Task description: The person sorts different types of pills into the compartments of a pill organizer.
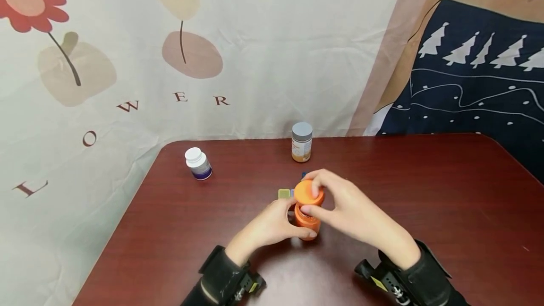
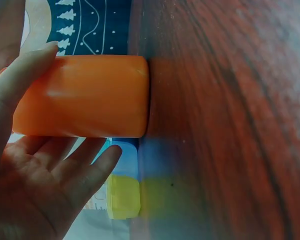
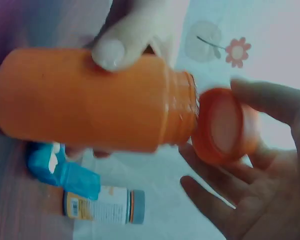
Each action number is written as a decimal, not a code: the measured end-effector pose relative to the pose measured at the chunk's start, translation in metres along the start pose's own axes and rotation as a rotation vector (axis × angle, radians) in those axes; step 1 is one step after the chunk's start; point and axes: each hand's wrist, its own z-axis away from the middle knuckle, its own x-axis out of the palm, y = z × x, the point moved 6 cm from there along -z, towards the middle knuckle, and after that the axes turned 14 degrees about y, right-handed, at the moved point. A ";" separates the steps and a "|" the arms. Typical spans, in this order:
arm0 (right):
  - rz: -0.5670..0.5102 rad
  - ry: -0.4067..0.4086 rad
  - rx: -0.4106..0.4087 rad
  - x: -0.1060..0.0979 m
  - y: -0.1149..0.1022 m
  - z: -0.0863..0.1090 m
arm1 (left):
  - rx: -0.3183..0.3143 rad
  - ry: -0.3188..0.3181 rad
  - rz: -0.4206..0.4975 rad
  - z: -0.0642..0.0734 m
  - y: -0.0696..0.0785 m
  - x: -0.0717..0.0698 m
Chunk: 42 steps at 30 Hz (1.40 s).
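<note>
An orange bottle [image 1: 308,221] stands upright on the table, its threaded mouth uncovered in the right wrist view. My left hand [image 1: 272,223] holds it round the sides, thumb in front and fingers behind. Just above the mouth, my right hand [image 1: 350,204] pinches the orange cap [image 1: 304,191] between thumb and fingers. The cap is off and tilted, with its pale inside [image 3: 226,122] showing. Behind the bottle sits a pill organizer with coloured compartments, including a yellow one [image 2: 124,197] and a blue-teal one [image 3: 45,162] whose lid stands raised. My hands partly hide the organizer in the head view.
At the back of the brown table [image 1: 425,192] stands a bottle with a grey lid [image 1: 301,143]. A white bottle [image 1: 198,164] with a purple band is at the back left. A printed cloth [image 1: 276,60] hangs behind the table's far edge, and a dark cloth [image 1: 476,89] at right.
</note>
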 end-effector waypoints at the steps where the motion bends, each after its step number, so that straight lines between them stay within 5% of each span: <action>1: 0.006 -0.035 -0.008 0.004 -0.001 0.001 | 0.004 -0.006 0.009 0.000 -0.004 0.002; 6: 0.075 -0.151 -0.042 0.013 -0.002 0.008 | -0.002 -0.008 0.062 -0.004 -0.022 0.008; 12: 0.120 -0.171 -0.130 0.013 -0.005 0.012 | 0.025 -0.012 0.015 -0.002 -0.012 0.005; 16: 0.311 -0.104 -0.125 0.015 -0.006 0.012 | 0.032 -0.030 0.014 0.000 -0.003 0.003; 22: 0.663 0.080 -0.251 0.019 -0.016 0.014 | 0.029 -0.015 0.024 -0.005 -0.021 0.009; 24: 0.632 0.057 -0.230 0.018 -0.015 0.014 | 0.039 -0.011 0.008 -0.004 -0.014 0.007; 30: 0.298 -0.150 -0.146 0.008 -0.011 0.015 | 0.016 -0.027 0.004 -0.006 -0.017 0.007; 37: 0.424 -0.077 -0.136 0.001 -0.007 0.011 | 0.019 -0.030 0.046 -0.009 -0.026 0.010; 42: 0.350 -0.100 -0.154 0.004 -0.010 0.012 | 0.007 -0.031 0.036 -0.007 -0.024 0.009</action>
